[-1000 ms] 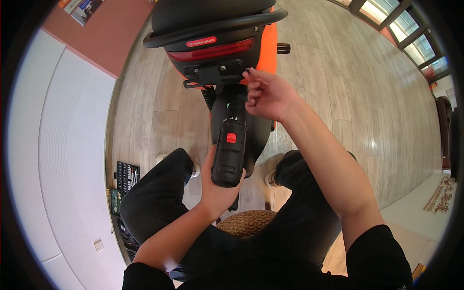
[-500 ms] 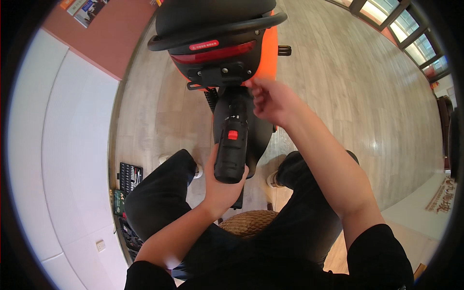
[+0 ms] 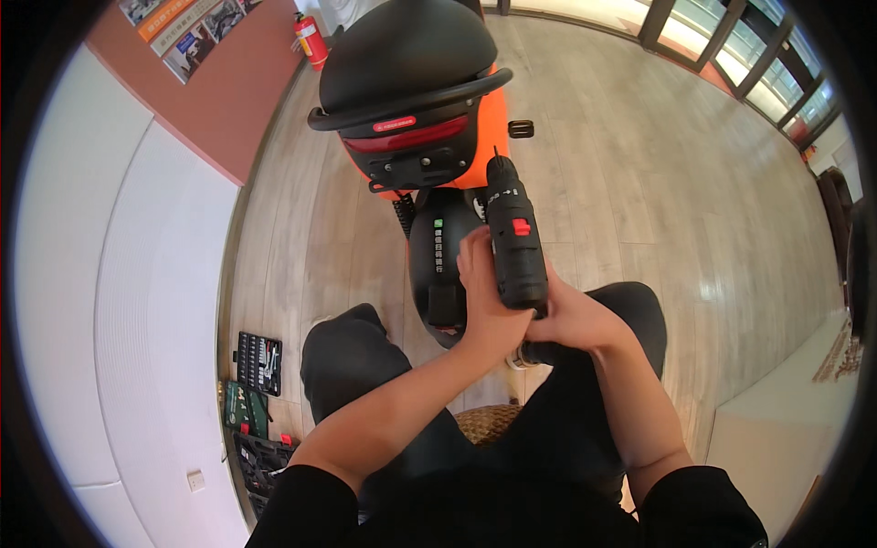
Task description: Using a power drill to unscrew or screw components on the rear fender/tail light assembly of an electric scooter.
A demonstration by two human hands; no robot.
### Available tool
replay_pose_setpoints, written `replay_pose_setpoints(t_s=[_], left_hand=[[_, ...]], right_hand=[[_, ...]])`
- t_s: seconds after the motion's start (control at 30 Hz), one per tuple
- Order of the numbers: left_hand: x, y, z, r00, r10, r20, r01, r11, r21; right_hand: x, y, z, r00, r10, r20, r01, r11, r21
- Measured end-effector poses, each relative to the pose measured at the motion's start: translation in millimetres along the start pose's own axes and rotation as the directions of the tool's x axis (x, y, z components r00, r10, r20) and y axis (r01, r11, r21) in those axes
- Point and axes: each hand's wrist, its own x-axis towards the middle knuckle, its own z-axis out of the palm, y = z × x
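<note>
A black cordless drill (image 3: pixel 516 260) with a red switch points away from me, its bit at the lower right corner of the black rear panel (image 3: pixel 411 155) of an orange scooter (image 3: pixel 491 123). Whether the bit touches it, I cannot tell. My left hand (image 3: pixel 489 301) is closed on the drill from the left. My right hand (image 3: pixel 575 315) comes round it from the right and grips it low, its fingers mostly hidden by the drill body. Below the scooter's seat (image 3: pixel 406 50) are a red tail light (image 3: pixel 406 137), several screw heads and the black rear mudguard (image 3: pixel 438 274).
Open tool cases (image 3: pixel 258 361) lie along the white wall (image 3: pixel 155 292) at the left. A red fire extinguisher (image 3: pixel 311 41) stands behind at the pink wall. My knees flank the mudguard; a woven seat (image 3: pixel 484 425) is under me. Glass doors (image 3: pixel 740 64) are at the back right.
The drill has moved right and forward, up to the rear panel's right side. My right hand has left the panel and come down onto the drill; my left hand has moved with it.
</note>
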Motion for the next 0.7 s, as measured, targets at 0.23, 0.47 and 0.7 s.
replay_pose_setpoints(t_s=[0.23, 0.47, 0.7], left_hand=[[28.0, -12.2, 2.6, 0.970, 0.167, 0.175, -0.153, 0.984, -0.088], [25.4, 8.5, -37.7, 0.840, 0.156, 0.520, -0.021, 0.967, -0.255], [38.7, 15.1, -81.9, 0.653, -0.042, 0.756, 0.428, 0.845, -0.322]], right_hand=[[13.5, 2.3, -0.2, 0.967, -0.196, -0.164, 0.188, 0.980, -0.064], [15.5, 18.1, 15.4, 0.859, -0.378, -0.346, 0.244, 0.895, -0.373], [-4.9, 1.8, 36.2, 0.764, -0.432, -0.479, 0.079, 0.800, -0.595]])
